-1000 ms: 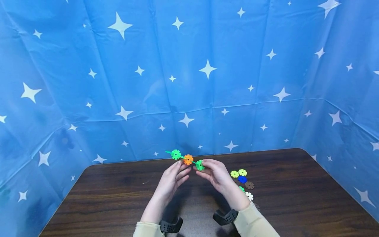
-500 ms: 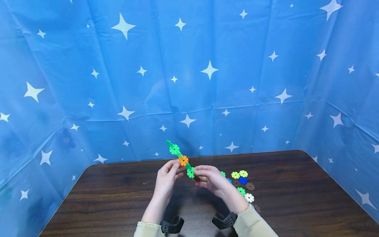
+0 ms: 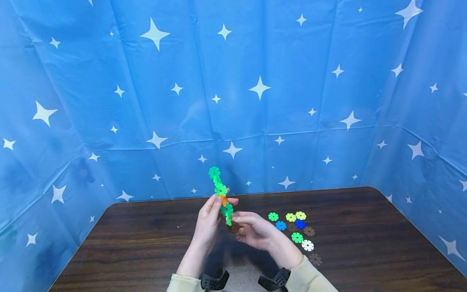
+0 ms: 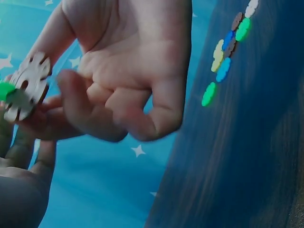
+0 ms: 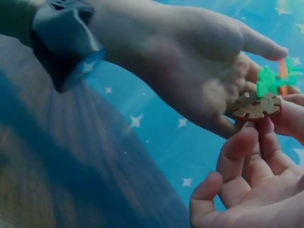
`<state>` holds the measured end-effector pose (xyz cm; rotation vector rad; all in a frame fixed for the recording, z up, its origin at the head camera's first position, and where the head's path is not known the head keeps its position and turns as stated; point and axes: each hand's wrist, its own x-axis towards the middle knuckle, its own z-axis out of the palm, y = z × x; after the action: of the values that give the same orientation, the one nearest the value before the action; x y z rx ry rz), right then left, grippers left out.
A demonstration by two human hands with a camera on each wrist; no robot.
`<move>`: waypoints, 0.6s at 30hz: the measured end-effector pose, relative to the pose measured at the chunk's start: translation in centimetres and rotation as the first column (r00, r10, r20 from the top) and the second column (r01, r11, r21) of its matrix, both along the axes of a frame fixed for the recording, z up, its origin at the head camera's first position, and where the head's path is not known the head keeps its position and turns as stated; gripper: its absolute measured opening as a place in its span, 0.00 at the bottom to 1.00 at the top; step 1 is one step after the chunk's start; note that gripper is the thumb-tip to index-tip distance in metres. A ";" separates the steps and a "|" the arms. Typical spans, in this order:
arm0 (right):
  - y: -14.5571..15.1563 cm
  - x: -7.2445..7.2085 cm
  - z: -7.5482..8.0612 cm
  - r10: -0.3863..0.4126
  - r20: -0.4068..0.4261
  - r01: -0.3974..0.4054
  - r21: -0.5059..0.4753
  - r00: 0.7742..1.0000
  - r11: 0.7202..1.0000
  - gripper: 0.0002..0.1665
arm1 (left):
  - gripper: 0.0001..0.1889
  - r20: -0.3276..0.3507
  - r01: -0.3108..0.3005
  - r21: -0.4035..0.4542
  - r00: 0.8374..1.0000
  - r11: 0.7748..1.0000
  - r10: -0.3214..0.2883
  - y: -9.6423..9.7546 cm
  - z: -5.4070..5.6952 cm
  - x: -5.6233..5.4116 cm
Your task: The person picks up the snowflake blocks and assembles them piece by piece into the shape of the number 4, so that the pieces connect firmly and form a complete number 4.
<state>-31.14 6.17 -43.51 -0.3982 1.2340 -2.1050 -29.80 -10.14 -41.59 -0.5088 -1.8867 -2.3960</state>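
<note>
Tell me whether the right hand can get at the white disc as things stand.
Probably yes: the white disc lies uncovered on the table. The right hand holds a brown disc, though, so it would likely need to let go first.

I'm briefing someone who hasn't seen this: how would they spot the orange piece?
Above the dark table, find the chain of notched discs held by the left hand. Partway along it sits the orange piece, the only orange one, with green neighbours on both sides.
</note>
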 end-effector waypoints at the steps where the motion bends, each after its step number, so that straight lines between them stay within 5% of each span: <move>1: -0.2 0.1 -0.1 -0.010 0.008 0.010 -0.003 1.000 1.000 0.20 | 0.27 -0.003 -0.017 0.011 1.000 1.000 0.017 0.1 0.0 0.1; 10: -1.6 1.0 -0.6 -0.119 0.020 0.119 0.031 0.993 0.992 0.13 | 0.18 -0.009 -0.193 0.048 0.981 0.980 0.194 0.5 -0.1 0.3; 18: -1.1 0.6 -0.2 -0.129 -0.061 0.134 0.086 0.990 0.987 0.12 | 0.16 -0.002 -0.237 0.125 0.971 0.964 0.239 0.5 -0.3 0.1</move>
<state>-30.51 5.04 -43.73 -0.3445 1.4169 -2.1518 -29.71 -9.65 -41.86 -0.2755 -1.6705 -2.3233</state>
